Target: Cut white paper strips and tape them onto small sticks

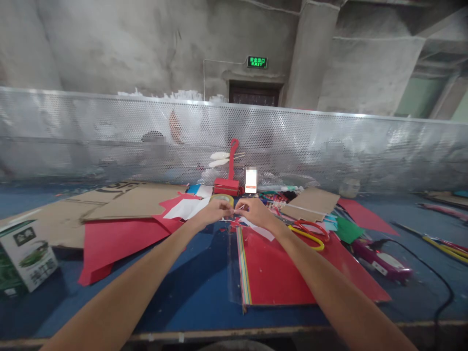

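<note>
My left hand point(215, 213) and my right hand point(255, 212) meet fingertip to fingertip over the middle of the table. Both are closed in a pinch on a small, thin, whitish piece point(237, 210), too small and blurred to name. A roll of yellowish tape point(224, 198) lies just behind my left hand. White paper point(186, 208) is beside that hand on the left. Under my right forearm are a stack of red paper sheets point(278, 273) in a clear sleeve and scissors with red and yellow handles point(310, 236). Small red scraps lie below my fingers.
Cardboard point(127, 202) and red paper point(120, 243) spread to the left, with a green-and-white carton point(27, 256) at the edge. Behind stand a red box point(226, 186) and a lit phone point(250, 180). A purple device point(382, 261) with a black cord lies right. A perforated metal screen point(310, 141) closes the back.
</note>
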`<action>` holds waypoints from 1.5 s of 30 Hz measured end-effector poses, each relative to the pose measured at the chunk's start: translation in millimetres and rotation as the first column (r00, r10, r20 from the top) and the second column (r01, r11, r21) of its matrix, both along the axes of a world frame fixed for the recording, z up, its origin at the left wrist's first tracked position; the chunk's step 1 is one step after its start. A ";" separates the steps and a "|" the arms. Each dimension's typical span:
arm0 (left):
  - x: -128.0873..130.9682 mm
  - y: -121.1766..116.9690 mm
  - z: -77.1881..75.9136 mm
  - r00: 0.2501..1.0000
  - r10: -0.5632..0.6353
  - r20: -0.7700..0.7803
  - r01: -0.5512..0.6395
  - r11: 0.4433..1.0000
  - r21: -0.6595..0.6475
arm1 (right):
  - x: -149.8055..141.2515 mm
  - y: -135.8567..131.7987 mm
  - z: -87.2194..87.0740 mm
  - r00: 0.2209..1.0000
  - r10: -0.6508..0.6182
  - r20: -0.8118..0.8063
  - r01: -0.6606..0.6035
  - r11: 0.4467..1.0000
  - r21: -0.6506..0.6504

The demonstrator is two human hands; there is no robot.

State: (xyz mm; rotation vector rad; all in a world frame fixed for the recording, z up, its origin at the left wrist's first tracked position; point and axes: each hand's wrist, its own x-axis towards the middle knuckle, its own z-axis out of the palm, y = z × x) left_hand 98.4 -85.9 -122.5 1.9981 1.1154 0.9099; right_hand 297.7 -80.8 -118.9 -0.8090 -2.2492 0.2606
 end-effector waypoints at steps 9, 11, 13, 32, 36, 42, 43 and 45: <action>2.2 2.4 -2.3 1.000 -0.024 -0.013 0.024 0.999 0.022 | 1.4 4.5 -1.7 0.976 -0.055 0.210 0.035 0.995 0.097; 2.8 0.7 -1.1 0.999 -0.022 -0.028 0.023 0.999 0.033 | 1.6 5.5 -3.1 0.974 -0.044 0.223 0.024 0.996 0.090; 2.6 -0.4 -0.3 0.999 -0.030 -0.032 0.031 0.999 0.031 | 1.6 6.4 -4.0 0.980 -0.007 0.200 -0.005 0.998 0.062; 0.8 -1.0 1.8 0.999 -0.028 0.030 0.029 0.999 -0.032 | 4.1 4.2 2.9 0.979 -0.180 0.092 0.182 0.983 -0.019; -1.9 3.2 -1.7 0.999 -0.023 0.025 0.024 0.999 -0.039 | 4.9 1.5 1.4 0.998 -0.052 0.036 0.054 0.996 -0.065; -3.3 4.8 -3.5 1.000 0.000 0.013 0.000 0.999 -0.050 | 0.1 0.5 -2.5 0.996 0.087 -0.023 -0.087 0.996 -0.006; -3.1 4.6 -3.2 1.000 0.000 0.013 0.000 0.999 -0.047 | -0.5 1.1 -2.7 0.997 0.078 -0.023 -0.078 0.997 0.012; -2.9 4.8 -3.0 1.000 -0.003 0.011 0.004 0.999 -0.037 | -0.9 2.7 -2.7 0.998 0.061 -0.021 -0.060 0.997 0.054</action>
